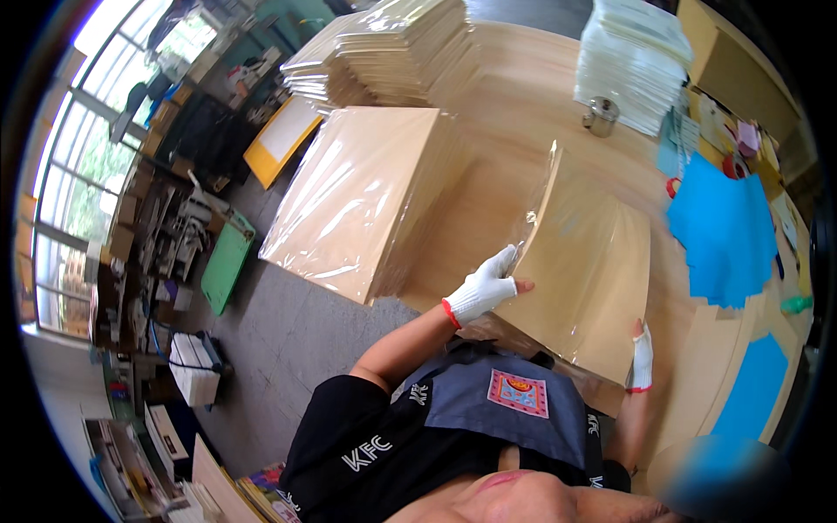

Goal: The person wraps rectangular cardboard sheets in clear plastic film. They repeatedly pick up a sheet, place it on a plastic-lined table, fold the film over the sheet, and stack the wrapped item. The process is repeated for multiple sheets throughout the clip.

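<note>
I hold a tan board wrapped in clear plastic film tilted up over the wooden table. My left hand, in a white knit glove with a red cuff, grips its left edge, with a bare fingertip poking out. My right hand, gloved the same way, holds the board's lower right corner. A loose flap of film sticks up at the board's top left.
A stack of film-wrapped tan boards lies to the left on the table, more stacks behind it. A white paper pile, a small metal cup and blue sheets lie to the right. The floor holds green and yellow panels.
</note>
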Action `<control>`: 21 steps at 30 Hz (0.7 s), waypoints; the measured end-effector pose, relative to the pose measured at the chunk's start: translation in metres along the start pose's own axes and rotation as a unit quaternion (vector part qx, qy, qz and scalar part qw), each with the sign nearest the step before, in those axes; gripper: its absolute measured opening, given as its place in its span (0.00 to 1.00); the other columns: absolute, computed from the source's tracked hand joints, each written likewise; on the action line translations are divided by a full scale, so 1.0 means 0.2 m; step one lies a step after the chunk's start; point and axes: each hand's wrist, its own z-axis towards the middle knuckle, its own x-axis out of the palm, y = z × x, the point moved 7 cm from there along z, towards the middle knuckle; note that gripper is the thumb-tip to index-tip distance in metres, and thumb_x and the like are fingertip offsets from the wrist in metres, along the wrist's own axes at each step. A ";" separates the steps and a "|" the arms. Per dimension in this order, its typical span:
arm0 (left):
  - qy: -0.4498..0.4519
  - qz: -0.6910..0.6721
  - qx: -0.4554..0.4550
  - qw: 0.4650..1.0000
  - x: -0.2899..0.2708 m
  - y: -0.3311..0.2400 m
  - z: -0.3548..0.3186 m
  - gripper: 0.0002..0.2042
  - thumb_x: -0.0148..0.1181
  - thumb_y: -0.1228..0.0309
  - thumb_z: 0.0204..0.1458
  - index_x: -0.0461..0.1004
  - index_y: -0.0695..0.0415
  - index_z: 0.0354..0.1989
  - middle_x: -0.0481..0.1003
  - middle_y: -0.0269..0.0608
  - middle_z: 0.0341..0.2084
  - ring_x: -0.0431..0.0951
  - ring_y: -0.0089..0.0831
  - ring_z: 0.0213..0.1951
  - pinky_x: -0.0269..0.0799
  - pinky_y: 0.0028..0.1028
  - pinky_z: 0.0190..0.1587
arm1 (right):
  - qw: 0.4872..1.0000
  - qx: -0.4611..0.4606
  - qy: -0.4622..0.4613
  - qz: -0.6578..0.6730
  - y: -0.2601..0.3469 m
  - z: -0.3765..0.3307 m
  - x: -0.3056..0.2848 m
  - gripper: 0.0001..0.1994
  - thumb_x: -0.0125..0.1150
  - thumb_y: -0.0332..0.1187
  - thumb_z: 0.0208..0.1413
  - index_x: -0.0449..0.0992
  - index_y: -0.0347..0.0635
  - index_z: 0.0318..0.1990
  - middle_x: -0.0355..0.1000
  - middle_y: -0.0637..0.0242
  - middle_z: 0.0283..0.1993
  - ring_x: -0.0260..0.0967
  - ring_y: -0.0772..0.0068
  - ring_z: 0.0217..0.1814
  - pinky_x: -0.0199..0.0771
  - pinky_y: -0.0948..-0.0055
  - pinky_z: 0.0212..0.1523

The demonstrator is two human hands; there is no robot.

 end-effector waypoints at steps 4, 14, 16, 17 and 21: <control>-0.078 0.010 0.081 0.994 -0.18 -0.18 -0.30 0.36 0.68 0.69 0.46 0.56 0.70 0.61 0.68 0.44 0.52 0.66 0.29 0.55 0.62 0.26 0.56 | 0.997 0.009 0.071 0.005 0.10 -0.03 0.31 0.26 0.51 0.49 0.62 0.65 0.35 0.56 0.71 0.66 0.50 0.69 0.73 0.50 0.71 0.73 0.50; -0.268 -0.009 0.196 0.943 -1.38 -0.48 -1.09 0.25 0.58 0.77 0.50 0.63 0.66 0.58 0.71 0.39 0.49 0.72 0.25 0.50 0.67 0.24 0.51 | 0.918 -0.082 0.309 -0.236 0.27 0.11 1.93 0.24 0.61 0.41 0.54 0.68 0.36 0.53 0.71 0.68 0.40 0.67 0.76 0.37 0.69 0.75 0.39; -0.263 0.012 0.192 0.946 -1.61 -0.55 -1.08 0.24 0.57 0.73 0.52 0.64 0.66 0.58 0.73 0.39 0.48 0.73 0.25 0.49 0.68 0.24 0.50 | 0.918 -0.133 0.333 -0.168 0.22 0.14 2.21 0.23 0.62 0.42 0.53 0.69 0.35 0.50 0.72 0.66 0.38 0.67 0.74 0.35 0.70 0.73 0.38; -0.256 0.007 0.173 0.951 -1.74 -0.51 -1.07 0.24 0.57 0.71 0.52 0.64 0.66 0.57 0.73 0.40 0.47 0.73 0.25 0.49 0.69 0.25 0.50 | 0.919 -0.161 0.344 -0.106 0.18 0.16 2.31 0.22 0.62 0.43 0.52 0.71 0.35 0.48 0.74 0.64 0.38 0.69 0.72 0.35 0.71 0.72 0.38; -0.409 0.338 0.042 0.847 -2.27 -0.09 -1.07 0.23 0.58 0.66 0.53 0.67 0.68 0.55 0.74 0.39 0.46 0.73 0.26 0.49 0.66 0.24 0.53 | 0.893 -0.155 0.259 -0.333 -0.04 0.23 2.50 0.28 0.60 0.55 0.51 0.72 0.35 0.43 0.75 0.48 0.40 0.73 0.54 0.45 0.69 0.63 0.45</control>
